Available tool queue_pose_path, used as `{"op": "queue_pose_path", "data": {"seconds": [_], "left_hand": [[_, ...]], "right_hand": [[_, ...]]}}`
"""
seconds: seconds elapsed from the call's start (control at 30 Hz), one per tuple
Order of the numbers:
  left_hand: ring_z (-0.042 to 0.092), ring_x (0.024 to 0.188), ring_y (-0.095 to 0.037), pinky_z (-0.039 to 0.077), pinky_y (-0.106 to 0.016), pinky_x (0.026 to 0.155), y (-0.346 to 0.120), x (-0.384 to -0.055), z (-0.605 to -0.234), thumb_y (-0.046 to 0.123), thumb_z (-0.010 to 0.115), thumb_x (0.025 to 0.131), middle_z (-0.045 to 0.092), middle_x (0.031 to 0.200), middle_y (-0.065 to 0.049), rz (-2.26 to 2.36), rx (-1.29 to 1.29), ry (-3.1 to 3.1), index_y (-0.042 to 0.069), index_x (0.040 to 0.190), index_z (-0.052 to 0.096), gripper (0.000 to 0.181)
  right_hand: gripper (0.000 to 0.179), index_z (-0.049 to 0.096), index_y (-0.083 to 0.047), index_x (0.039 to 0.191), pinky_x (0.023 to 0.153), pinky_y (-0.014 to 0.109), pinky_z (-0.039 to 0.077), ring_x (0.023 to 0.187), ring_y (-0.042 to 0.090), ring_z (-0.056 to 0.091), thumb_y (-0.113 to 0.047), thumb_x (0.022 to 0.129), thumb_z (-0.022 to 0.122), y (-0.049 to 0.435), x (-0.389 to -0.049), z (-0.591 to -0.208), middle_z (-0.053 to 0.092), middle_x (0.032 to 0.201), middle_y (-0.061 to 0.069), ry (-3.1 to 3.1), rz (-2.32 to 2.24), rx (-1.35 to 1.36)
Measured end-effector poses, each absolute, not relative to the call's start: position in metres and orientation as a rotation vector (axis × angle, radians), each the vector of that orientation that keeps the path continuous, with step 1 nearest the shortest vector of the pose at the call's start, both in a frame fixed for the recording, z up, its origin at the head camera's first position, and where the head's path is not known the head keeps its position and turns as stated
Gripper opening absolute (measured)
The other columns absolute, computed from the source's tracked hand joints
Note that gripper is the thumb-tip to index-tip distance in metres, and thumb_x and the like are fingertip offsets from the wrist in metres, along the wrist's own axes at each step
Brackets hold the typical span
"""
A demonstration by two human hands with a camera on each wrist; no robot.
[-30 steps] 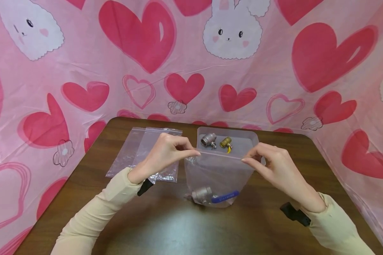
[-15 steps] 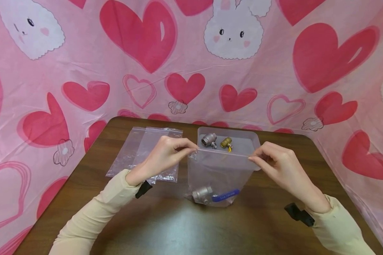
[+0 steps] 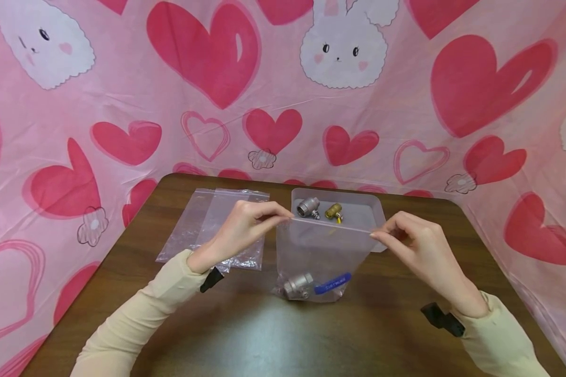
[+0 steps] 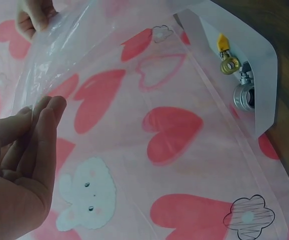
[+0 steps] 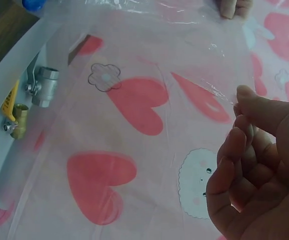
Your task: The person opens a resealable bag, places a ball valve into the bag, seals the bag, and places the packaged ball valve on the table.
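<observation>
A clear zip bag (image 3: 325,251) hangs upright between both hands, its top edge pulled straight. My left hand (image 3: 252,225) pinches the top left corner between thumb and fingers. At the top right corner, my right hand (image 3: 415,246) pinches the same edge. Inside the bag's bottom lies a silver ball valve (image 3: 298,286) with a blue lever handle (image 3: 333,283). In the left wrist view the fingertips (image 4: 57,104) meet at the film's edge; the right wrist view shows the thumb (image 5: 257,102) pressed to the fingers on the other corner.
Behind the bag stands a translucent plastic bin (image 3: 374,204) holding a silver valve (image 3: 308,207) and a brass valve (image 3: 333,210) with a yellow handle. Flat clear zip bags (image 3: 193,220) lie on the wooden table (image 3: 245,335) at left. A pink heart-patterned cloth (image 3: 273,68) hangs around the table.
My right hand has shifted right along the top edge to the corner, and the left hand slightly left. The bag's edge is spread wider, and the bag's bottom with the valve sits slightly higher.
</observation>
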State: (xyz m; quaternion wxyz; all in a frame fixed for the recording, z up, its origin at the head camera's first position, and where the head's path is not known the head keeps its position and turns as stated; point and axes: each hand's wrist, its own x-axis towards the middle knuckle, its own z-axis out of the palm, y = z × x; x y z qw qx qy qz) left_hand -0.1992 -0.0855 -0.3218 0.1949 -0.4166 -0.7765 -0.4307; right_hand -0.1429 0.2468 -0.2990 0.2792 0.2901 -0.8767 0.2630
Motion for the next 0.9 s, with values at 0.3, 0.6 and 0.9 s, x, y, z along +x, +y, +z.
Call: {"op": "queue_pose_path", "data": {"seconds": [0.3,0.6,0.9], "left_hand": [[0.061,0.071,-0.003,0.049,-0.016,0.064,-0.083,-0.2,-0.321,0.006,0.071,0.09,0.078,0.092,-0.002,-1.288,-1.181,-2.181,0.01,0.098,0.078,0.011],[0.062,0.073,-0.005,0.046,-0.014,0.064,-0.082,-0.201,-0.323,0.003,0.071,0.089,0.079,0.095,-0.006,-1.344,-1.194,-2.162,0.006,0.101,0.078,0.014],[0.067,0.077,-0.003,0.046,-0.014,0.062,-0.078,-0.2,-0.325,0.001,0.073,0.086,0.078,0.098,-0.007,-1.332,-1.227,-2.132,0.004,0.102,0.077,0.017]], "right_hand": [[0.037,0.068,-0.022,0.086,0.055,0.009,0.041,0.072,-0.007,0.049,0.006,0.069,0.084,0.255,-0.143,-0.303,0.059,0.081,-0.018,-2.347,0.75,0.837],[0.039,0.068,-0.019,0.093,0.066,0.009,0.046,0.078,-0.005,0.054,0.011,0.071,0.08,0.262,-0.147,-0.31,0.06,0.086,-0.016,-2.371,0.821,0.84],[0.039,0.063,-0.016,0.115,0.077,0.014,0.052,0.087,0.003,0.063,-0.004,0.081,0.079,0.271,-0.158,-0.345,0.066,0.096,-0.004,-2.638,1.026,0.867]]}}
